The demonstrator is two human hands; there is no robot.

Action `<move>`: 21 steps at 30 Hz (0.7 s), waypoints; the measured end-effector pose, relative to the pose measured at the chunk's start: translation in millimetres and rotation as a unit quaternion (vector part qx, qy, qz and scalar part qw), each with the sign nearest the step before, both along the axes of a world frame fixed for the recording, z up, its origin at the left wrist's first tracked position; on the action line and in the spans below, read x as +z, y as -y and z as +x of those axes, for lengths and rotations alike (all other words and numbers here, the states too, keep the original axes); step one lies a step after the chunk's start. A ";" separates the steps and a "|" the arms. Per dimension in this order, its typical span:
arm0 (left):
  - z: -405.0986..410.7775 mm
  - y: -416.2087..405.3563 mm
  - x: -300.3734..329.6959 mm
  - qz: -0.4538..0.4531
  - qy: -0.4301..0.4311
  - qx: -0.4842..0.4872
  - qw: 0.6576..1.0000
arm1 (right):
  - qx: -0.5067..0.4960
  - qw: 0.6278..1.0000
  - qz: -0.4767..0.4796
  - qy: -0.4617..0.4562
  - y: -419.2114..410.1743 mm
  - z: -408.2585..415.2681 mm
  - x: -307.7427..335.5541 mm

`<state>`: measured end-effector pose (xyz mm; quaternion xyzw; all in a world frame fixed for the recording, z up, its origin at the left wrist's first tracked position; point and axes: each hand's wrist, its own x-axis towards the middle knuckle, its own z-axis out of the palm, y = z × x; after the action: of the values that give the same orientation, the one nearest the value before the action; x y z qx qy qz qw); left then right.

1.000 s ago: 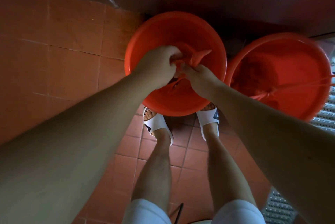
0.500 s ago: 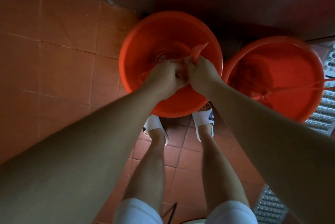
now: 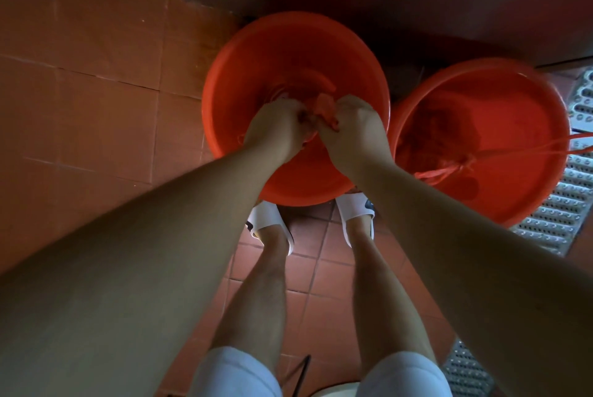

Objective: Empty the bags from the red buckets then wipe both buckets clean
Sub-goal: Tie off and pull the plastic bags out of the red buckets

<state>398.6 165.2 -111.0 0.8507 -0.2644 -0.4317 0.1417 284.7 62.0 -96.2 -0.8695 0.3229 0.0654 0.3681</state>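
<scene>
The two red buckets, left (image 3: 256, 53) and right (image 3: 529, 127), look like smooth, slightly glossy plastic. The bag (image 3: 324, 104) pinched above the left one is thin, crinkled plastic film. The floor (image 3: 96, 82) is matt terracotta tile; the grating (image 3: 558, 210) at right is perforated metal.

Dim, reddish light all round me; the top of the frame sinks into dark shadow. My forearms balloon at the lower corners from wide-angle stretch, soft and slightly blurred. No glare anywhere.
</scene>
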 end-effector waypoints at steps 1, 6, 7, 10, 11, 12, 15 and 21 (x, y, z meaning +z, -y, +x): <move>2.8 -1.0 0.5 -0.002 -0.021 0.025 0.999 | -0.021 1.000 0.003 0.005 -0.7 -0.7 0.1; 14.8 -7.3 3.5 0.004 -0.191 0.149 0.970 | -0.004 1.000 -0.005 0.022 -0.7 -3.9 2.0; 15.6 -8.6 4.2 -0.001 -0.248 0.198 0.948 | 0.004 1.000 -0.008 0.022 0.1 -3.7 1.5; 16.3 -16.1 5.4 -0.015 -0.363 0.341 0.867 | 0.048 0.999 -0.006 -0.001 0.3 -2.8 0.8; 16.4 -19.1 5.7 -0.017 -0.378 0.379 0.844 | 0.054 0.999 -0.001 -0.004 0.9 -3.1 0.2; 16.9 -22.8 5.2 -0.016 -0.385 0.412 0.826 | 0.050 0.999 0.011 -0.006 1.4 -3.9 -0.4; 18.2 -31.7 4.5 -0.007 -0.398 0.492 0.774 | -0.014 0.996 0.072 -0.052 4.4 -8.8 -3.3; 17.0 -51.5 1.7 0.017 -0.355 0.509 0.784 | -0.140 0.967 0.179 -0.114 10.1 -25.0 -5.7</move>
<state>415.6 216.6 -109.4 0.6502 0.2832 -0.5730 0.4107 259.7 51.9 -101.9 -0.7224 0.4642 0.1683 0.4841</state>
